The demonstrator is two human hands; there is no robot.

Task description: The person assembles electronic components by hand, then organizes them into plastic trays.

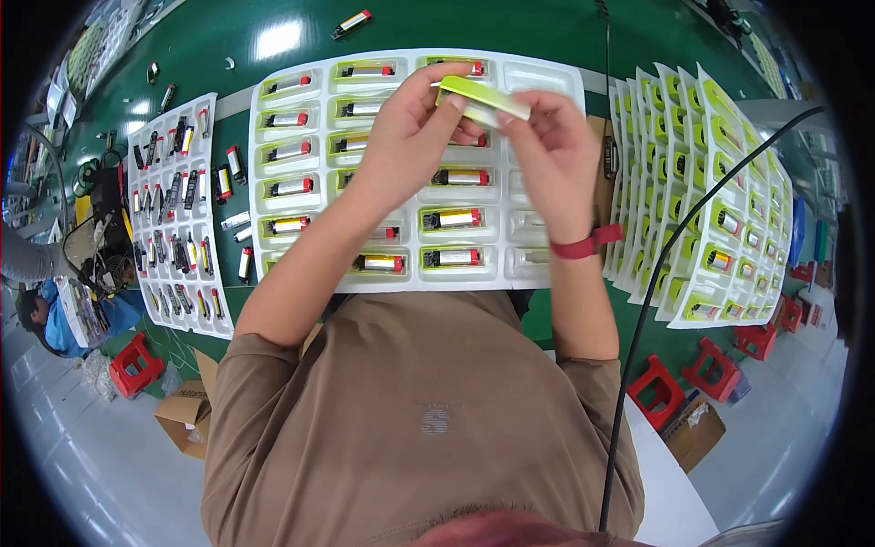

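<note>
Above the far part of a white moulded tray (544, 80), a lime-green and white plastic shell (478, 94) is held between my two hands. My left hand (412, 128) is closed round its left end, thumb along the near side. At the other end, my right hand (558, 146) pinches the pale end, its fingertips smeared by motion. Whether something lies inside the shell cannot be made out. In the tray's pockets below sit several lime-green shells holding small silver cylindrical cells with red ends (453, 219). My forearms hide part of the tray's middle.
At left, another white tray (213, 137) carries many loose cells, with more cells (234, 162) between the trays. Upright trays of green shells (684, 310) stand close together at right. A black cable (674, 242) hangs before them. Another person in blue (114, 310) is at far left.
</note>
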